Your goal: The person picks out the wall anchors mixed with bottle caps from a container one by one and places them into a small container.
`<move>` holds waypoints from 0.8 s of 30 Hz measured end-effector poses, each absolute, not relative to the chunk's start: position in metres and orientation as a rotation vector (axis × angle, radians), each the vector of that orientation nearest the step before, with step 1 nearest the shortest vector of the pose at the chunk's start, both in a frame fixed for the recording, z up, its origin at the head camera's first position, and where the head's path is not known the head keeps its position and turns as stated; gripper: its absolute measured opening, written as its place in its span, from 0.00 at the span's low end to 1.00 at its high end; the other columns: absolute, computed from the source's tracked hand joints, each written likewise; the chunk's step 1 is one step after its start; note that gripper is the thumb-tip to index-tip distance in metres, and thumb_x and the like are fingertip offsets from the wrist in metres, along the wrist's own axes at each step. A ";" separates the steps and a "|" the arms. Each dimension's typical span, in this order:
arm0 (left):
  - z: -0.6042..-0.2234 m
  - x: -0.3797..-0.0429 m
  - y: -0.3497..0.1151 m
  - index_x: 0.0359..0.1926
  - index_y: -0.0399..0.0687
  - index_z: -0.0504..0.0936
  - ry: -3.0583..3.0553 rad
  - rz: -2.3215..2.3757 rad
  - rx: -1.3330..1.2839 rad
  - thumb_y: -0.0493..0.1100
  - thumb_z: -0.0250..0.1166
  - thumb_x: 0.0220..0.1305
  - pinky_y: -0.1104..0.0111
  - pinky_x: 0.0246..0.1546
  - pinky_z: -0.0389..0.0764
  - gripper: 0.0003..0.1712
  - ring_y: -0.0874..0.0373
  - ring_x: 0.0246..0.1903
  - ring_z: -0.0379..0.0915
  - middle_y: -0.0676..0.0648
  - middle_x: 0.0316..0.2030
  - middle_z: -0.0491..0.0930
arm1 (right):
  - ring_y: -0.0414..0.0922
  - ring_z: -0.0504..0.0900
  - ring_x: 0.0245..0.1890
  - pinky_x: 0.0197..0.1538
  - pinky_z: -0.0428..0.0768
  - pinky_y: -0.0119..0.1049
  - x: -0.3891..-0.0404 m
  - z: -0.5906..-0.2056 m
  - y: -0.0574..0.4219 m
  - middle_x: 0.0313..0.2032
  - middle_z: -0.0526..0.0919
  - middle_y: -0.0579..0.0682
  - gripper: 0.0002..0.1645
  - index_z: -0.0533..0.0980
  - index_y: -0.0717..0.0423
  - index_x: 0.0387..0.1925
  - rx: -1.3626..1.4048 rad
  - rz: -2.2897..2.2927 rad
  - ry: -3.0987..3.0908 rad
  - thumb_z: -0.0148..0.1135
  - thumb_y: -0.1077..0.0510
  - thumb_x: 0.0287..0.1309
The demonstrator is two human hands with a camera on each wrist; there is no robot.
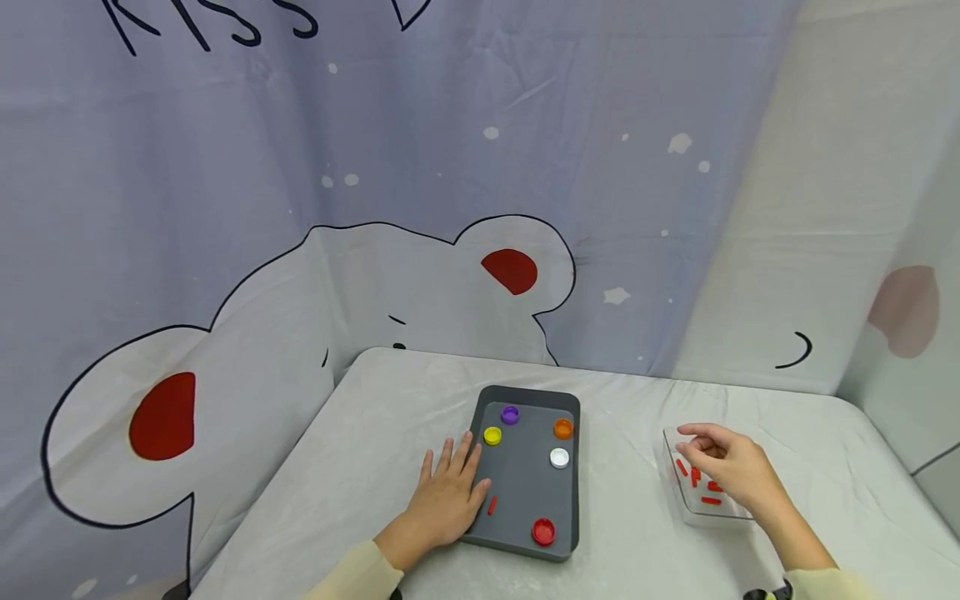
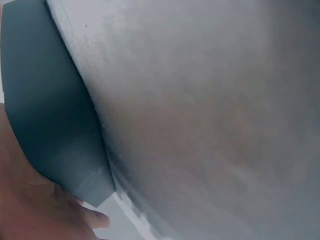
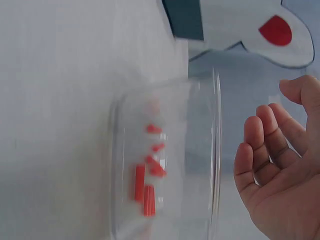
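My left hand (image 1: 442,502) rests with spread, straight fingers on the left rim of a grey rectangular tray (image 1: 525,492). In the left wrist view, the hand (image 2: 30,205) lies beside the tray's dark outer wall (image 2: 55,100). A short red stick (image 1: 492,505) lies in the tray near my left thumb. My right hand (image 1: 741,468) hovers over a clear plastic box (image 1: 712,519), fingers loosely bent. The right wrist view shows a gap between thumb and fingertips, with nothing held. Several short red sticks (image 3: 139,182) lie scattered in the box.
Small round caps sit in the tray: purple (image 1: 510,415) and yellow (image 1: 492,436) at left, orange (image 1: 563,428) and white (image 1: 559,457) at right, red (image 1: 543,532) near the front. A white cloth (image 1: 622,517) covers the table. Behind it hangs a printed curtain (image 1: 420,150).
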State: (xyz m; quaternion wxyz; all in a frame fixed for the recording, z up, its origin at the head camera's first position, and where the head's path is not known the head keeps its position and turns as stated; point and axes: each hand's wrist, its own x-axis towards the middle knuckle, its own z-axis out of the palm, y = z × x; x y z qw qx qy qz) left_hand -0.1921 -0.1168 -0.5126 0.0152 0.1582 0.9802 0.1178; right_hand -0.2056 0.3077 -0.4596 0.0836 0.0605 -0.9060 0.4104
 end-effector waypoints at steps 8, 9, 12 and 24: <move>-0.513 -0.193 -0.117 0.79 0.45 0.56 3.059 0.354 0.504 0.59 0.43 0.80 0.37 0.73 0.41 0.36 0.37 0.78 0.40 0.44 0.81 0.45 | 0.33 0.78 0.28 0.29 0.77 0.30 -0.204 -0.463 0.262 0.32 0.83 0.44 0.17 0.84 0.57 0.50 0.282 1.266 -2.660 0.72 0.54 0.61; -0.513 -0.193 -0.117 0.79 0.45 0.56 3.061 0.352 0.505 0.59 0.43 0.80 0.37 0.73 0.41 0.36 0.37 0.78 0.40 0.44 0.81 0.45 | 0.33 0.79 0.28 0.32 0.78 0.30 -0.204 -0.465 0.257 0.32 0.83 0.44 0.17 0.84 0.57 0.49 0.299 1.276 -2.650 0.72 0.54 0.61; -0.514 -0.193 -0.117 0.79 0.45 0.56 3.060 0.356 0.505 0.59 0.42 0.81 0.37 0.73 0.41 0.36 0.37 0.78 0.40 0.44 0.81 0.45 | 0.33 0.79 0.28 0.32 0.78 0.29 -0.203 -0.469 0.242 0.31 0.83 0.43 0.16 0.84 0.56 0.47 0.329 1.321 -2.632 0.74 0.56 0.58; -0.514 -0.193 -0.118 0.80 0.45 0.55 3.051 0.362 0.508 0.59 0.41 0.81 0.38 0.73 0.41 0.36 0.38 0.78 0.40 0.44 0.81 0.44 | 0.34 0.77 0.26 0.32 0.77 0.29 -0.205 -0.479 0.187 0.28 0.82 0.42 0.16 0.85 0.58 0.45 0.502 1.463 -2.583 0.76 0.60 0.54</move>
